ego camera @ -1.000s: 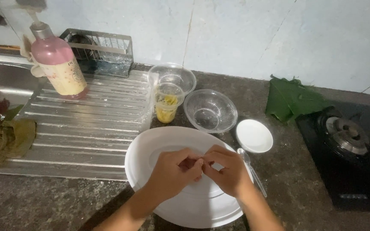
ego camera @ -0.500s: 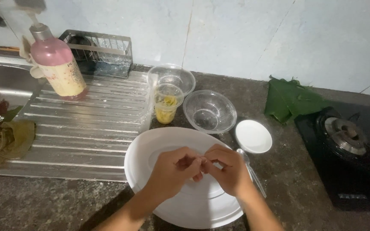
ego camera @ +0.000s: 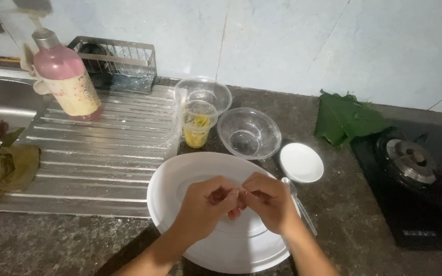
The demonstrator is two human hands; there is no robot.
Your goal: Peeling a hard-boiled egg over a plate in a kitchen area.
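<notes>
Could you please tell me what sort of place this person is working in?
Most likely a home kitchen counter. A ridged steel drainboard runs to a sink on one side, a gas burner sits on the other, and a white plate, glass bowls and a soap bottle stand between.

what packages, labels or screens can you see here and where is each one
Pump bottle: back left on the ribbed draining board, rounded, pink above with a grey pump.
Label: wraps the bottle's lower half, cream with a small dark round mark.
No signs or screens in view.
</notes>
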